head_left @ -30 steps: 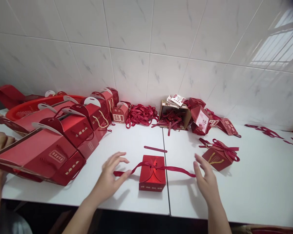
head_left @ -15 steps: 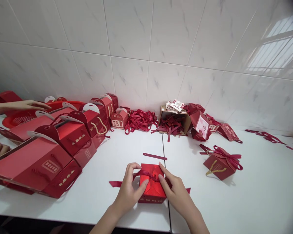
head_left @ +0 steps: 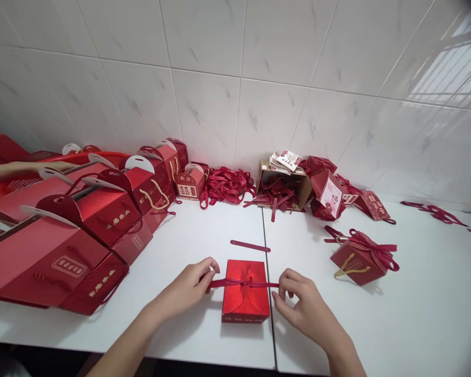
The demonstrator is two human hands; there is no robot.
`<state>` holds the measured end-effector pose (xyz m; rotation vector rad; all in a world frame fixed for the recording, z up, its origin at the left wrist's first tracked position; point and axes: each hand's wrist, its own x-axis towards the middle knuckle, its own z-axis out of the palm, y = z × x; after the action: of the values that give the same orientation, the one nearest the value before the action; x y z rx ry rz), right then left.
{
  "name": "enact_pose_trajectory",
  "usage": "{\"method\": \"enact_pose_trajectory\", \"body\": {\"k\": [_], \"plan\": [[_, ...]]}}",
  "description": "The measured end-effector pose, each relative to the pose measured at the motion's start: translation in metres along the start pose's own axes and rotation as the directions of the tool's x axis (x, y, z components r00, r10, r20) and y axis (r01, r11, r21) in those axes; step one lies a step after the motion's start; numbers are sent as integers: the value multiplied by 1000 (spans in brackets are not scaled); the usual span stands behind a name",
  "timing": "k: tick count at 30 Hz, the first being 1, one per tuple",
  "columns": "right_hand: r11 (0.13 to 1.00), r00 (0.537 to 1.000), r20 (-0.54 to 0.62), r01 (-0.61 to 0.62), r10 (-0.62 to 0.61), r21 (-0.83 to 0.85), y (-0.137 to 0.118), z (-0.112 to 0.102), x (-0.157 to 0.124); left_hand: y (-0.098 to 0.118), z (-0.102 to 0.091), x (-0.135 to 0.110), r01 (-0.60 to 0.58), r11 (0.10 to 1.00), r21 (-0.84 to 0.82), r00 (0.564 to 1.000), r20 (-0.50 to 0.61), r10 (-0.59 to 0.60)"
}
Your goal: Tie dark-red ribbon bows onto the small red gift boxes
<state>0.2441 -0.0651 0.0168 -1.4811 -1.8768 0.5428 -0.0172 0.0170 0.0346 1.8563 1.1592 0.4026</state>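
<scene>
A shiny red gift box (head_left: 246, 305) sits on the white table between my two hands, its top flaps closed. Across its top runs a dark red ribbon (head_left: 255, 285), crossed or knotted at the middle. My left hand (head_left: 196, 283) pinches the ribbon's left end just off the box. On the other side, my right hand (head_left: 298, 298) has its fingers closed on the right end. The ribbon looks stretched sideways between them. A thin dark red strip (head_left: 250, 245) lies flat behind the box.
Several red boxes with handles (head_left: 105, 214) stand in rows at left, where another person's hand (head_left: 43, 168) reaches over a red basket (head_left: 102, 157). Against the wall lie a ribbon heap (head_left: 230, 186) and a cardboard box of strips (head_left: 282, 191). A bow-tied box (head_left: 361, 259) stands at right.
My hands have moved from the box top outward to either side, drawing the ribbon ends apart. The view has shifted slightly. The other person's hand at left has moved a little.
</scene>
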Motion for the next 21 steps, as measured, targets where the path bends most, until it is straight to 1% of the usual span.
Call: {"method": "enact_pose_trajectory", "body": {"k": [1,2,3,5,6,7,8,9,10,11,12,14,16,18,21], "plan": [[999,999,-42,-5,3,-44,0,2,0,0,-6,4,8,1000,9,996,91,-9],[997,995,-102,-6,-2,-79,0,6,1,0,-12,8,11,1000,8,981,196,-12],[995,985,-172,1,-19,-102,0,10,1,0,-16,12,15,1000,-4,953,304,-13],[993,946,-315,41,-73,-106,-3,18,4,3,-22,17,37,998,-59,872,490,-3],[994,922,-373,71,-98,-87,-6,21,6,6,-23,17,55,993,-101,842,539,9],[993,902,-415,107,-120,-56,-11,23,7,10,-22,16,72,986,-149,838,545,21],[989,889,-437,144,-135,-13,-17,24,9,15,-20,13,80,977,-196,860,509,31],[983,886,-441,178,-142,41,-23,25,11,21,-16,9,75,969,-234,897,440,36],[974,892,-430,205,-143,100,-31,25,12,28,-11,4,55,963,-263,938,344,40],[963,904,-406,218,-138,158,-37,26,14,34,-5,-2,17,961,-276,970,238,51],[954,916,-380,220,-129,205,-43,27,15,39,2,-8,-28,963,-269,987,143,69],[946,930,-350,206,-109,251,-50,29,16,45,13,-17,-124,970,-208,992,-3,126],[949,932,-349,193,-99,248,-50,32,15,46,21,-24,-192,974,-123,978,-102,180],[951,929,-354,198,-104,239,-48,35,12,44,27,-27,-230,972,-52,962,-160,219],[947,927,-361,200,-100,250,-47,38,8,38,33,-30,-274,960,59,939,-200,281]]}}
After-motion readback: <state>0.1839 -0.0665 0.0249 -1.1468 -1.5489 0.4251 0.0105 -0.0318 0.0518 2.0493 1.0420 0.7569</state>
